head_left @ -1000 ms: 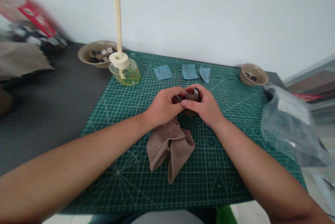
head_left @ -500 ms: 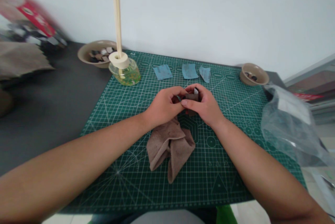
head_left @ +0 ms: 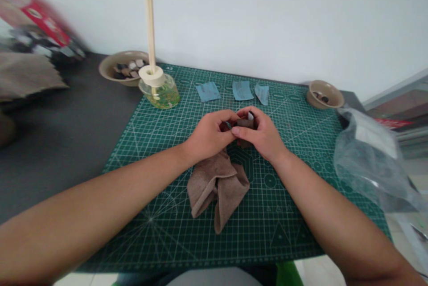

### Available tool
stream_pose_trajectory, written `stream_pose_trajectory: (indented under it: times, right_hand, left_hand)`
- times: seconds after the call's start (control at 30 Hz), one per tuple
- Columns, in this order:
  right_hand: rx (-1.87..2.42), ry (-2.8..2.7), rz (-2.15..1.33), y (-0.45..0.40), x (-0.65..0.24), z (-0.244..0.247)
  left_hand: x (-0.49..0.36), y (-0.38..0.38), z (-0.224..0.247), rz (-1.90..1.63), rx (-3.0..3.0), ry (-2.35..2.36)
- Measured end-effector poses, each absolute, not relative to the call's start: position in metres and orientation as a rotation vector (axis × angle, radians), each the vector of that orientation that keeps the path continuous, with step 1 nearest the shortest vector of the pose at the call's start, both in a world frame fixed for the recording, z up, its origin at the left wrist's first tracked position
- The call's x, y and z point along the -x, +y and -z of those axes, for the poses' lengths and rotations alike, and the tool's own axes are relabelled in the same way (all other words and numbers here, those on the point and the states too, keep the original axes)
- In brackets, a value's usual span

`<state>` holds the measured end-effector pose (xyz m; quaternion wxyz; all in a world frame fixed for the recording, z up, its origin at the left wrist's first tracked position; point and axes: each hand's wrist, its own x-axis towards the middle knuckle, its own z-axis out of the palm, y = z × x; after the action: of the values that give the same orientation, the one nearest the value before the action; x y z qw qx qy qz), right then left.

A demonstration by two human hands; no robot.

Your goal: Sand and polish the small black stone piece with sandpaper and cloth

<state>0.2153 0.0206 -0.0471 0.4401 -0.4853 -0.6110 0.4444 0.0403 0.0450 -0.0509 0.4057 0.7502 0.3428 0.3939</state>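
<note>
My right hand (head_left: 264, 136) is closed round a small dark brown piece (head_left: 245, 123), its thumb across the front. A white-and-black bit shows at the upper end of this piece, and a trace of red lies near its left side. My left hand (head_left: 212, 136) is closed too, thumb and forefinger pinched at the left edge of the same piece, and the two thumbs meet there. Fingers hide much of the piece, so its exact kind does not show. A crumpled brown cloth (head_left: 217, 179) lies just below my left hand on the green cutting mat (head_left: 284, 241).
Several small pieces fill a beige bowl (head_left: 107, 67) behind a reed diffuser (head_left: 163, 94). Blue paper scraps (head_left: 242, 91) lie along the back. A smaller bowl (head_left: 326, 103) and a clear plastic bag (head_left: 364, 157) are at right. Another brown cloth (head_left: 30, 72) is at left.
Almost nothing differs. Both hands keep their place and their hold on the dark brown piece.
</note>
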Motion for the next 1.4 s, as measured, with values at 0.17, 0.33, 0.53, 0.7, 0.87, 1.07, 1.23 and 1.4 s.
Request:
stream_pose_trajectory:
  times: [0.17, 0.33, 0.53, 0.7, 0.87, 1.07, 1.23, 1.4]
  right_hand:
    - [1.208, -1.531, -1.072, 0.0213, -0.215, 0.0474]
    - [1.196, -1.517, -1.107, 0.0209, -0.2151, 0.0485]
    - [1.215, -1.529, -1.086, 0.0199, -0.2145, 0.0463]
    - [1.214, -1.527, -1.078, 0.02, -0.214, 0.0449]
    - [1.222, -1.534, -1.084, 0.0209, -0.2143, 0.0442]
    - [1.216, -1.52, -1.118, 0.02, -0.2149, 0.0461]
    - [1.228, -1.538, -1.1, 0.0201, -0.2164, 0.0473]
    - [1.228, -1.558, -1.071, 0.0193, -0.2157, 0.0436]
  left_hand:
    - [-0.0408, 0.0447, 0.0499, -0.991, -1.876, 0.862]
    - [-0.0405, 0.0445, 0.0499, -0.991, -1.884, 0.864]
    - [-0.0402, 0.0435, 0.0489, -0.987, -1.867, 0.872]
    - [-0.0402, 0.0444, 0.0499, -0.984, -1.883, 0.883]
    - [-0.0406, 0.0435, 0.0489, -0.999, -1.878, 0.864]
    - [-0.04, 0.0434, 0.0482, -0.99, -1.879, 0.876]
    - [-0.0401, 0.0429, 0.0484, -0.989, -1.882, 0.871]
    - [-0.0399, 0.0396, 0.0473, -0.992, -1.931, 0.886]
